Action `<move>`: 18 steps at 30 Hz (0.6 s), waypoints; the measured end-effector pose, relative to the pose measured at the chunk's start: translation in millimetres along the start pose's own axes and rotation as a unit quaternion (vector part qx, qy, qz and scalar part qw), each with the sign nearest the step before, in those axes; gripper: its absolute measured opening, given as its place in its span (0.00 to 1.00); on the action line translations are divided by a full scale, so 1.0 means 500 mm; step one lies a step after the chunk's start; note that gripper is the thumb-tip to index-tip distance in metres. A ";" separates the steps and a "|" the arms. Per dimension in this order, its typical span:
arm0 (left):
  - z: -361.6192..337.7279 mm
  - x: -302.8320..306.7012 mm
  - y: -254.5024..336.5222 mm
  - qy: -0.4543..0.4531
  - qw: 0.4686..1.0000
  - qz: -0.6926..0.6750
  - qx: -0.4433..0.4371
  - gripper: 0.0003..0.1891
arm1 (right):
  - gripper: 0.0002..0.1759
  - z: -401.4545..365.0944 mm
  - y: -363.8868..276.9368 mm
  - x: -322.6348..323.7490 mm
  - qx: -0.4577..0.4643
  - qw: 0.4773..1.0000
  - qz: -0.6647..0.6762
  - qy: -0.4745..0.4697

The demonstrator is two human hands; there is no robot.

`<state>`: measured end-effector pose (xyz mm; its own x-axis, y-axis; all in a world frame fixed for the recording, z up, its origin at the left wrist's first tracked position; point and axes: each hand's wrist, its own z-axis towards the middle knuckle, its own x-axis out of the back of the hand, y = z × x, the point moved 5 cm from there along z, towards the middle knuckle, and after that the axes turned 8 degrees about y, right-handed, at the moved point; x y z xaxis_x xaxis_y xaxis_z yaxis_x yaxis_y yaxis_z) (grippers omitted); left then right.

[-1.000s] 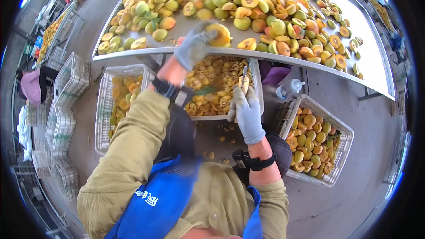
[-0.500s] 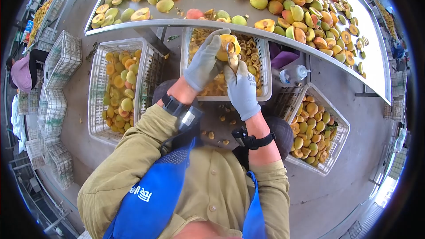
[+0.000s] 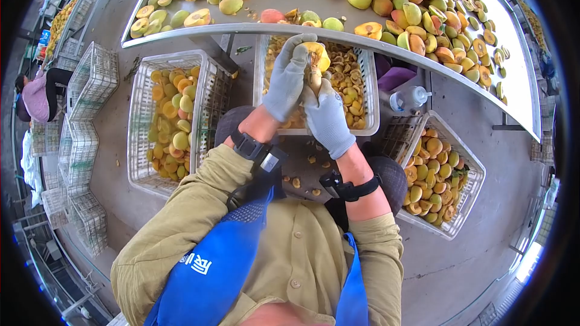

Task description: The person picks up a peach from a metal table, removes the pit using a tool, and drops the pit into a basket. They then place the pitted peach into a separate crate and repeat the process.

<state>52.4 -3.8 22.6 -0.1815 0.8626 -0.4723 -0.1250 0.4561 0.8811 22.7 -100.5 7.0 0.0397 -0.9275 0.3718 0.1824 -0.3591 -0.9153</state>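
Observation:
My gloved left hand (image 3: 286,81) is closed around a yellow peach half (image 3: 323,56), held up above a white crate (image 3: 373,105). In my gloved right hand (image 3: 329,119) is a pitting tool with a wooden handle (image 3: 315,79). The tool's upper end meets the peach flesh, but its metal tip is mostly hidden there. Both hands are close together, the right one lower and nearer my body. Below them, peach pits and scraps (image 3: 353,87) fill much of the crate.
A metal table (image 3: 266,28) with many cut peaches stands ahead. Crates of peach halves sit at left (image 3: 138,139) and right (image 3: 474,190). A clear plastic bottle (image 3: 411,99) is near the right crate. Another person (image 3: 39,96) sits far left, beside stacked crates (image 3: 90,84).
My left hand has turned and wrapped further round the peach half, whose cut face is now less visible. My right hand has rotated with the pitting tool. The whole view has shifted slightly.

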 end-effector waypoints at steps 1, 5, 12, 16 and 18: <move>-0.003 0.001 -0.001 0.002 1.000 -0.010 0.015 0.14 | 0.12 0.002 0.005 -0.005 -0.032 0.998 0.050 -0.029; -0.015 -0.001 0.000 0.000 0.997 -0.043 0.057 0.15 | 0.11 -0.013 -0.034 0.008 -0.224 0.940 0.224 -0.131; -0.022 -0.012 -0.002 -0.052 0.987 -0.089 0.125 0.18 | 0.16 -0.044 -0.034 0.007 -0.353 0.686 0.579 -0.263; -0.028 -0.020 -0.005 -0.043 0.968 -0.178 0.169 0.18 | 0.18 -0.049 -0.028 0.011 -0.349 0.636 0.626 -0.287; -0.006 0.001 -0.021 -0.049 0.967 -0.203 0.145 0.19 | 0.17 -0.047 -0.030 0.024 -0.340 0.698 0.577 -0.254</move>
<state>50.6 -8.8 13.1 -0.0803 0.6101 -0.7883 0.1139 0.7913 0.6008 -2.4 -108.7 21.3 0.1478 -0.5453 -0.8251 -0.7607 0.4705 -0.4472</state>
